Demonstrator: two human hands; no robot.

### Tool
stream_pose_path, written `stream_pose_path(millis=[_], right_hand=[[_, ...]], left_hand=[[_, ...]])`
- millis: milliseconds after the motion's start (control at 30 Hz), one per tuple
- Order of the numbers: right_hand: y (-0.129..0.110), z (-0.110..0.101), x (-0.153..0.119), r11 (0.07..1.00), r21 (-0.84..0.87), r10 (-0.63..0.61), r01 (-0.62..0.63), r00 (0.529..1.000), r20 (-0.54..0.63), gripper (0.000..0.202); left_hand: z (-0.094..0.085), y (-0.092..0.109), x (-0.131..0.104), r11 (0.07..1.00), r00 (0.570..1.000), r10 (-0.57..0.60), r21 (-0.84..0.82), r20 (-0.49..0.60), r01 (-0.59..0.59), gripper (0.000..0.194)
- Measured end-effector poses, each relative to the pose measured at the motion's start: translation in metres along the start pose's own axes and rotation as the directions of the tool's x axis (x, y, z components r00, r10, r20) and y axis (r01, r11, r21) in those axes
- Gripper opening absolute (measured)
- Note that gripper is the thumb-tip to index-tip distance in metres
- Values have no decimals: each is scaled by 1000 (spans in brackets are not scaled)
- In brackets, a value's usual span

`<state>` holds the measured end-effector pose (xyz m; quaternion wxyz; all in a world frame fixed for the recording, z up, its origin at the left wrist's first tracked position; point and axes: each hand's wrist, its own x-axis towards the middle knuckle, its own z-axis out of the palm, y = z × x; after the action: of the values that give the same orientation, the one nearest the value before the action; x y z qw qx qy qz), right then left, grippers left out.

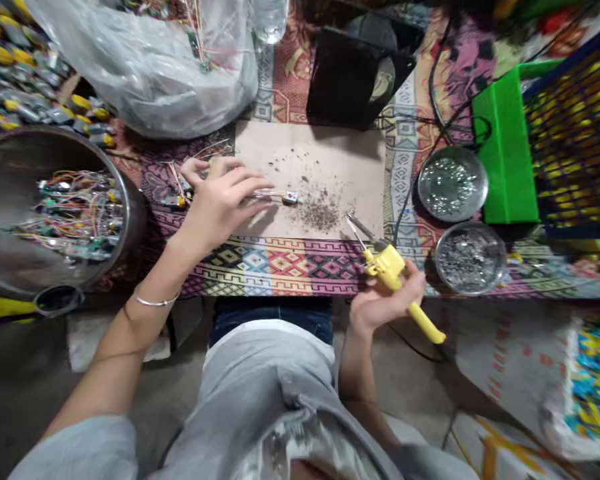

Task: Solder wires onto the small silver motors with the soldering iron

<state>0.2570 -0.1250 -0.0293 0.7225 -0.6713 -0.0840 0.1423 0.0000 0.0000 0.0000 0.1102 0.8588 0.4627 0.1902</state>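
My left hand (223, 200) is over the left edge of a cardboard sheet (260, 143), fingers bent around a wired part, mostly hidden, with a bit of yellow at the thumb. From under the fingers, thin wires run to a small silver block (290, 198) on the cardboard. Another small part with a yellow end (173, 201) lies left of this hand. In my right hand (387, 303) is a yellow soldering gun (387, 263), its fingers wrapped round the handle. The gun's metal tip points up and left, over the cardboard's lower right, near dark crumbs (320, 215).
A steel pot (130, 220) of wired parts stands at left, below a plastic bag (180, 93) and piled motors (17, 87). A black fan (340, 80) sits behind the cardboard. Two metal bowls (453, 183) and a green bin (505, 157) are at right. Black cables (433, 87) cross the cloth.
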Motion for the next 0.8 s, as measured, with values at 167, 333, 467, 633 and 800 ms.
stream_pose_path(millis=[167, 333, 467, 633, 800], right_hand=[[1, 0, 0, 998, -47, -40, 40, 999, 9, 34], [5, -1, 1, 993, -98, -72, 70, 997, -17, 36], [11, -2, 3, 988, -119, -102, 97, 994, -35, 34], [14, -3, 4, 988, -96, -117, 118, 993, 16, 33], [12, -4, 4, 982, -112, -143, 151, 987, 69, 33]], left_hand=[[1, -3, -7, 999, 997, 32, -1, -66, -32, 18], [19, -20, -6, 997, 994, 74, -28, -81, -77, 5], [27, -24, -4, 989, 981, 145, 21, -129, -144, 10], [30, -23, -6, 982, 957, 186, 50, -222, -180, 14], [28, -19, -12, 974, 923, 224, 99, -314, -203, 13]])
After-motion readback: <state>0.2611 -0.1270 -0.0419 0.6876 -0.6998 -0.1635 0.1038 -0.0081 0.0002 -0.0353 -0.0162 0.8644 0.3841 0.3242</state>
